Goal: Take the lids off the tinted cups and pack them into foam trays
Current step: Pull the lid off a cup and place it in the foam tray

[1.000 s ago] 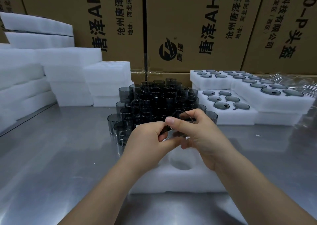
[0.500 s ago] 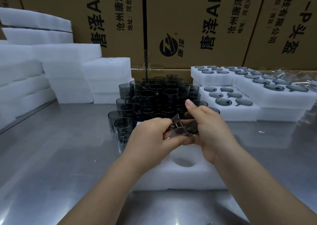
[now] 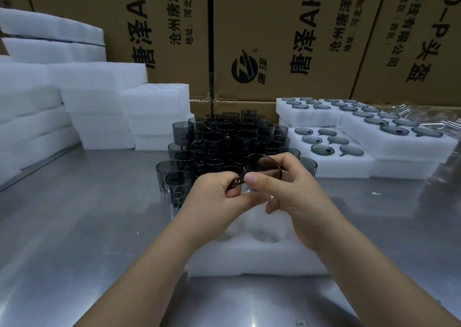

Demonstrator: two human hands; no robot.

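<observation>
Pinching tinted lid (image 3: 262,166), both hands' grip closed

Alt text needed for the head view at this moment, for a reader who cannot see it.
Both hands, left hand and right hand, hold one tinted lid above an empty foam tray on a steel table. Behind stand clustered tinted cups; filled foam trays sit right.

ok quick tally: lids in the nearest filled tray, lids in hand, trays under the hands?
Lids in the nearest filled tray: 6
held lid, between left hand and right hand: 1
foam tray under the hands: 1
Total: 8
</observation>
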